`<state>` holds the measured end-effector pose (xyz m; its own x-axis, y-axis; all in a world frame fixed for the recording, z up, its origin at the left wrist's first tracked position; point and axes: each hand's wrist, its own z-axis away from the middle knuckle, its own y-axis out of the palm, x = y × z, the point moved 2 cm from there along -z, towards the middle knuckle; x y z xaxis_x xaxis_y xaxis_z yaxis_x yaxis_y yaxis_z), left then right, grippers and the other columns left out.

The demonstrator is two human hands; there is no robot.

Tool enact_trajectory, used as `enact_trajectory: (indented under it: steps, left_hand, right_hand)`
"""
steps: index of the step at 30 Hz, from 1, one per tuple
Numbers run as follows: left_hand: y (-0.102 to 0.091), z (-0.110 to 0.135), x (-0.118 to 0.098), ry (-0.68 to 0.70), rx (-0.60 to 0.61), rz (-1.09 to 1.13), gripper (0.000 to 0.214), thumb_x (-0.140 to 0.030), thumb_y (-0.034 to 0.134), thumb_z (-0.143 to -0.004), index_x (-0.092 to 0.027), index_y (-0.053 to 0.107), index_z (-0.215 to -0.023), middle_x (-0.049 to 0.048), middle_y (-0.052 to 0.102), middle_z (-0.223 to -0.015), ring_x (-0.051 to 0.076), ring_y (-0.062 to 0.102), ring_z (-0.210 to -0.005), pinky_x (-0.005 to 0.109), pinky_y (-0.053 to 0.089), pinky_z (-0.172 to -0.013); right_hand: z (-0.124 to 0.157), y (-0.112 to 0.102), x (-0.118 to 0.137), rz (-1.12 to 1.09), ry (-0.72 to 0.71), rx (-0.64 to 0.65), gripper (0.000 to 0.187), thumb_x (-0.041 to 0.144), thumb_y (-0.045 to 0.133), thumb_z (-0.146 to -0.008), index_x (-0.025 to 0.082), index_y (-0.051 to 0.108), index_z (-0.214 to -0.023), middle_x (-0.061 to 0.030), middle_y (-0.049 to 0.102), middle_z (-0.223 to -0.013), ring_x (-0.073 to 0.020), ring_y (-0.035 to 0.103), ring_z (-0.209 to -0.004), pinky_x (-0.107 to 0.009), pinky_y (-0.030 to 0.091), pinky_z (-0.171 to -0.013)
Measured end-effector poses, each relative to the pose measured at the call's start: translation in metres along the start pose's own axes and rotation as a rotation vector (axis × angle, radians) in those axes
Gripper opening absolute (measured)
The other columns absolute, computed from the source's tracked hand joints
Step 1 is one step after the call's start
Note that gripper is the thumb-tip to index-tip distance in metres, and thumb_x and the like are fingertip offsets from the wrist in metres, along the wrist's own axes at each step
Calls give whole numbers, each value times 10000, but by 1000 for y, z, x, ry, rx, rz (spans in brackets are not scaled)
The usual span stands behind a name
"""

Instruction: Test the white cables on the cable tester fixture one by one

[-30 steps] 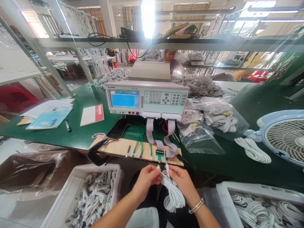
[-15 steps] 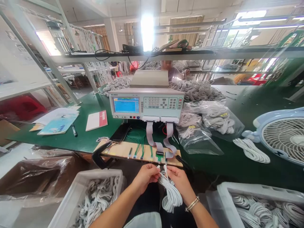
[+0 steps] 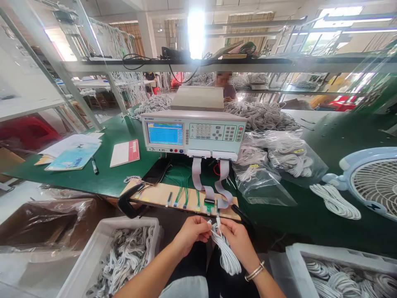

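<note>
My left hand [image 3: 195, 229] pinches a small white plug at one end of a coiled white cable [image 3: 228, 254]. Between the thumb and fingers of my right hand [image 3: 234, 231] is the cable's other white plug [image 3: 218, 222], its tip close to the front edge of the wooden board [image 3: 167, 207]. The coil hangs below my hands, above my lap. Just beyond my fingers, a green circuit board [image 3: 209, 207] with small sockets sits on the wooden board. Grey ribbon cables [image 3: 197, 174] run from it up to the tester [image 3: 194, 132]. Whether the right plug touches a socket, I cannot tell.
Black clamps [image 3: 128, 203] hold the board's ends. Crates of coiled cables stand at left [image 3: 102, 231] and right [image 3: 338, 252]. Bagged cables [image 3: 263, 165], a loose coil [image 3: 335, 200] and a fan [image 3: 372, 182] lie to the right. A person [image 3: 228, 87] sits behind the tester.
The view has shifted slightly. Both hands keep hold of the cable's plugs near the board's edge, and the hanging coil has swung a little to the right.
</note>
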<state>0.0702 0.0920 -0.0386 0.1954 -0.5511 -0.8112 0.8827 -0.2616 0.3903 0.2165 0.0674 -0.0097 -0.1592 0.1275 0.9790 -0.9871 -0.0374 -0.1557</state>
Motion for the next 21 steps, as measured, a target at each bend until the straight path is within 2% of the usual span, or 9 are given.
enact_trajectory:
  steps: [4,8,11,16,21]
  left_hand:
    - [-2,1,-2,-20,-14,37,259,-327,664,-538,-130,500,-575,10,573,-538,57,450,-424,187,350,-447]
    - [-5,2,-3,-21,-41,82,247,-311,659,-550,-124,499,-568,10,565,-545,45,442,-422,168,346,-438]
    - [-4,2,-2,-19,-61,85,240,-308,654,-557,-120,506,-573,18,566,-552,46,444,-428,167,358,-443]
    - [2,1,-3,22,-79,91,226,-290,657,-551,-120,509,-571,23,569,-549,53,452,-437,174,361,-447]
    - [8,0,-3,50,-123,106,229,-292,656,-545,-121,505,-559,17,565,-529,56,449,-432,179,353,-450]
  right_hand:
    - [-2,6,-3,-292,130,22,317,362,623,-613,133,658,-829,-27,623,-564,-144,514,-483,-249,395,-472]
    - [-4,12,-11,-491,218,-69,329,360,678,-553,125,660,-783,-37,634,-542,-157,547,-469,-272,426,-485]
    - [-2,9,-14,-417,177,-130,328,365,680,-552,128,651,-777,-53,654,-579,-192,586,-540,-292,454,-529]
    - [8,1,-10,-143,24,-111,276,359,586,-672,146,619,-845,-70,672,-730,-198,600,-655,-275,466,-576]
    - [17,4,-11,-160,17,-114,345,401,554,-685,132,598,-898,-83,670,-727,-218,606,-645,-292,477,-545]
